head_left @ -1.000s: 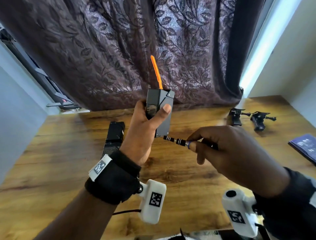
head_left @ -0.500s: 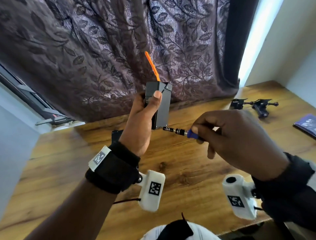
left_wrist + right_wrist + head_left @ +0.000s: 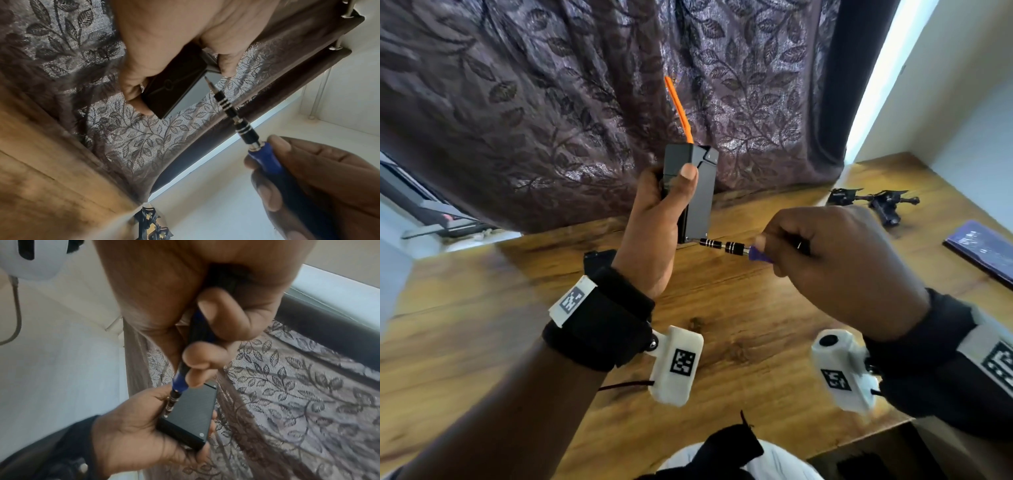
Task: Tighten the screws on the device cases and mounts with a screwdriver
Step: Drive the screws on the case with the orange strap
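1. The left hand (image 3: 654, 219) grips a dark rectangular device case (image 3: 698, 198) upright above the wooden counter (image 3: 739, 308), thumb laid along the near face and fingers curled round the back.
2. An orange strip (image 3: 678, 109) sticks up from the top of the case, tilted to the left, in front of the leaf-patterned curtain (image 3: 551, 102).
3. The right hand (image 3: 839, 260) is closed round a screwdriver (image 3: 726, 246) with a blue handle and a black shaft ringed in silver; thumb and fingertips pinch the handle near its front end.
4. The screwdriver lies nearly level in the head view, its tip at the lower right corner of the case. In the left wrist view the tip (image 3: 206, 78) sits right at a corner of the case; whether it is seated in a screw cannot be told.
5. In the right wrist view the flat dark face of the case (image 3: 193, 410) shows small pale screw heads at its corners, and the shaft meets the one nearest the left palm.
6. On the counter at the far right lie 2 black mounts (image 3: 873, 202), well apart from the hands, and a dark blue booklet (image 3: 983, 246) nearer the right edge.
7. Another black object (image 3: 599, 257) lies on the counter behind the left wrist, mostly hidden.
8. Both wrists wear black straps with white camera housings carrying square printed markers.
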`<state>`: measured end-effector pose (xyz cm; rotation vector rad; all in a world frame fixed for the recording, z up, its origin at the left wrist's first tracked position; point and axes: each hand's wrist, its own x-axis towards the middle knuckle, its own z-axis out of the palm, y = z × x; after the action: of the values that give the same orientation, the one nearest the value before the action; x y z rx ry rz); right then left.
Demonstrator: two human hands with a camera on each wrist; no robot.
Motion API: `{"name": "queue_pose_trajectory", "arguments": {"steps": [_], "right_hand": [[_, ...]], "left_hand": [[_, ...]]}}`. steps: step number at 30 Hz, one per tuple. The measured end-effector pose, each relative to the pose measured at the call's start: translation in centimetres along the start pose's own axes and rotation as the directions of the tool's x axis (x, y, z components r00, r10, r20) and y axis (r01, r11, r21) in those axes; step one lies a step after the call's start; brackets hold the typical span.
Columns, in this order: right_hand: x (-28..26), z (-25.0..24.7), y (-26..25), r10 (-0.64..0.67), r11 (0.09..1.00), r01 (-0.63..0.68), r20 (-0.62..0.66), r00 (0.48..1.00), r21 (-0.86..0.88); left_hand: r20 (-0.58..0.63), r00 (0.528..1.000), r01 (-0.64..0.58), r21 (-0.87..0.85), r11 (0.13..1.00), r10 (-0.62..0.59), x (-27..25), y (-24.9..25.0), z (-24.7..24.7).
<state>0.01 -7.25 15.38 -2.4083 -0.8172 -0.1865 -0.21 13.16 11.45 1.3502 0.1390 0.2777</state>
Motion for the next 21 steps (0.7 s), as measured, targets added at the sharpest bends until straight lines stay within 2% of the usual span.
{"name": "queue_pose_trajectory", "arguments": {"steps": [6, 10, 17, 21], "right_hand": [[-0.3, 0.6, 0.0, -0.073, 0.997, 0.073, 0.022, 0.997, -0.004], [-0.2, 1.0, -0.3, -0.039, 0.999, 0.039, -0.007, 0.999, 0.034], [0.0, 1.3, -0.9, 0.005, 0.994, -0.016, 0.103, 0.995, 0.107], [-0.1, 1.1, -0.8, -0.055, 0.995, 0.046, 0.110, 0.992, 0.087]], "left_hand": [[-0.009, 1.000, -0.025, -0.006, 1.000, 0.025, 0.2, 0.4, -0.7], [-0.016, 0.999, -0.034, 0.003, 0.999, 0.034, -0.1, 0.4, -1.1], [-0.028, 0.999, -0.025, 0.020, 0.999, 0.026, -0.6, 0.4, -1.6], [-0.055, 0.998, -0.028, 0.005, 1.000, 0.028, -0.8, 0.1, -1.8]]}}
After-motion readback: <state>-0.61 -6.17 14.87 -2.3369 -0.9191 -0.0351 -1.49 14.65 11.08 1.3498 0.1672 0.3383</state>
